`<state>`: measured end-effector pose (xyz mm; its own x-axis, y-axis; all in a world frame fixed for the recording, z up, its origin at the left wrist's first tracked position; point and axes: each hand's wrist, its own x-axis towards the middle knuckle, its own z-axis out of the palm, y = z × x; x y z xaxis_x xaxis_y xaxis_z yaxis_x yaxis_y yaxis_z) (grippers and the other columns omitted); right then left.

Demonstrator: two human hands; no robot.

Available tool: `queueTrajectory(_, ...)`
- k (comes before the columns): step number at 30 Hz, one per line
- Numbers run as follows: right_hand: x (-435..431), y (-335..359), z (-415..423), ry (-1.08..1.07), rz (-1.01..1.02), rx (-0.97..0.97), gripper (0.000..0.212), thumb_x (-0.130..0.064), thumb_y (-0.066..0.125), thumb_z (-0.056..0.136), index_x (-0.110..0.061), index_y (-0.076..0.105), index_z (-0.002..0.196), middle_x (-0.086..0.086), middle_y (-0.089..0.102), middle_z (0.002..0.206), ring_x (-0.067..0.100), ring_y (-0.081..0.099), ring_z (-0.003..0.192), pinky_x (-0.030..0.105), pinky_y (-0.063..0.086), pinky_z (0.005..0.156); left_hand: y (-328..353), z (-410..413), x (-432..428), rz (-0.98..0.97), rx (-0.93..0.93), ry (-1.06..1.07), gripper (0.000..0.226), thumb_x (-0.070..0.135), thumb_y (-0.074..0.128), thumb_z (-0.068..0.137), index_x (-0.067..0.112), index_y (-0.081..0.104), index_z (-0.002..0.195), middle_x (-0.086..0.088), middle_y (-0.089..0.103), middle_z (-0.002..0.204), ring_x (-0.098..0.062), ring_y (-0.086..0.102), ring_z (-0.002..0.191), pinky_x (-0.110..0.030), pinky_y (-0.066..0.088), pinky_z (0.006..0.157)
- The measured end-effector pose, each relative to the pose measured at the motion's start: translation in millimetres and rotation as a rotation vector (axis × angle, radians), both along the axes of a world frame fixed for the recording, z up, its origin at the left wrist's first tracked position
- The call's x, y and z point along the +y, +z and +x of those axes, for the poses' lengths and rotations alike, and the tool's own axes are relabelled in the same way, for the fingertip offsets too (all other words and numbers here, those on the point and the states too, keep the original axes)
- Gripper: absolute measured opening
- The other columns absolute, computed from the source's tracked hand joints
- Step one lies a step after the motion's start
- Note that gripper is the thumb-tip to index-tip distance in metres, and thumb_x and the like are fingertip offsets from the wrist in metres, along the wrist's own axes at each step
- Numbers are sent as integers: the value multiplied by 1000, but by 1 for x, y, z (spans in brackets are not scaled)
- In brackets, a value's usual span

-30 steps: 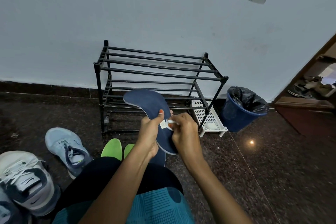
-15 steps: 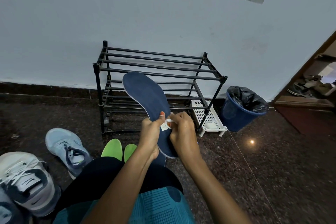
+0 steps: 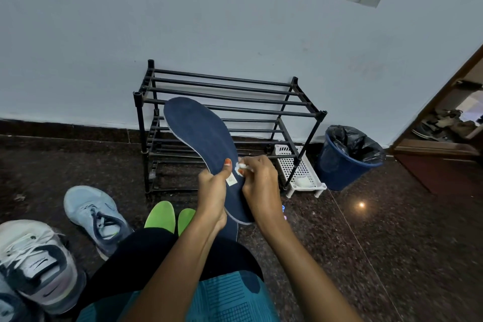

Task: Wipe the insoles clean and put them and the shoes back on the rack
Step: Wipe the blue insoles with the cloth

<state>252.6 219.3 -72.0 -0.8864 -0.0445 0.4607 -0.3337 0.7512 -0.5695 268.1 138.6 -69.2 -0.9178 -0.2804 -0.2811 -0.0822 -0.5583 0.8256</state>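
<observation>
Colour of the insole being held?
The insole is navy blue with a thin pale edge. It shows best in the head view.

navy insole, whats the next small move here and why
Probably stroke the white wad up toward the toe: the right hand pinches it against the navy insole beside the label, the left hand grips the insole, and the broad forefoot lies beyond the wad.

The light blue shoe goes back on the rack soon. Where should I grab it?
Probably the heel rim of the light blue shoe, from above on your left: it stands upright on the floor, opening up, heel nearest you, so fingers hook inside.
</observation>
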Motion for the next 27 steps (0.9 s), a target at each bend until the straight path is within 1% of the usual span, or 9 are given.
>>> queueTrajectory(3, 0, -22, 11, 5, 41, -69, 27, 16, 48, 75, 1, 66, 89, 8, 52, 83, 14, 48, 75, 18, 34, 65, 4, -8, -9, 49, 20, 39, 14, 10, 54, 93, 4, 64, 101, -12, 69, 96, -20, 66, 81, -26, 54, 69)
queueTrajectory(6, 2, -58, 41, 14, 8, -178, 26, 18, 47, 69, -1, 64, 78, 11, 58, 79, 11, 53, 67, 10, 41, 63, 5, -12, -14, 133, 63, 56, 14, 8, 52, 94, 5, 62, 103, -8, 70, 96, -10, 70, 77, -21, 55, 62)
queueTrajectory(9, 19, -65, 38, -108, -104, -200, 26, 17, 49, 73, 0, 66, 83, 17, 64, 82, 20, 56, 75, 17, 35, 63, 6, -10, -15, 153, 70, 35, 11, 7, 52, 94, 9, 62, 92, -7, 70, 91, -10, 70, 73, -25, 55, 68)
queueTrajectory(12, 33, -40, 14, -196, -230, -223, 18, 6, 56, 84, 3, 66, 98, 14, 66, 94, 20, 59, 82, 13, 37, 67, 3, -12, -15, 108, 45, 65, 9, 10, 54, 93, 11, 62, 89, -10, 69, 95, -15, 69, 78, -29, 55, 72)
queueTrajectory(14, 33, -22, 1, -169, -318, -210, 18, 2, 58, 85, -3, 67, 100, 9, 66, 95, 20, 62, 87, 21, 46, 76, 2, -14, -14, 80, 26, 63, 7, 12, 56, 93, 13, 63, 91, -13, 69, 103, -23, 67, 92, -37, 53, 85)
queueTrajectory(16, 27, -5, -1, -123, -376, -162, 19, 2, 60, 83, -9, 68, 96, 3, 65, 92, 18, 62, 89, 31, 50, 83, 1, -15, -11, 64, 18, 59, 8, 13, 56, 93, 13, 63, 91, -13, 69, 102, -26, 66, 94, -38, 52, 87)
queueTrajectory(19, 9, 10, 4, -10, -382, -143, 29, 4, 62, 80, -24, 64, 81, -9, 62, 83, 6, 59, 80, 23, 48, 80, 2, -15, -7, 71, 4, 67, 12, 15, 55, 93, 7, 64, 94, -14, 69, 99, -27, 66, 89, -35, 52, 81)
queueTrajectory(23, -7, 4, 8, 26, -183, -8, 13, 2, 62, 81, -5, 68, 91, 8, 63, 87, 10, 53, 77, 16, 42, 72, 2, -15, -2, 124, -9, 51, 11, 16, 56, 93, 9, 63, 87, -17, 69, 98, -30, 66, 89, -40, 52, 85)
queueTrajectory(27, -13, 13, 2, -9, -153, 27, 14, 6, 59, 82, 0, 67, 91, 12, 61, 89, 12, 49, 77, 1, 32, 68, 3, -15, -1, 109, 47, 69, 13, 12, 53, 93, 10, 63, 85, -6, 68, 86, -19, 65, 78, -29, 52, 75)
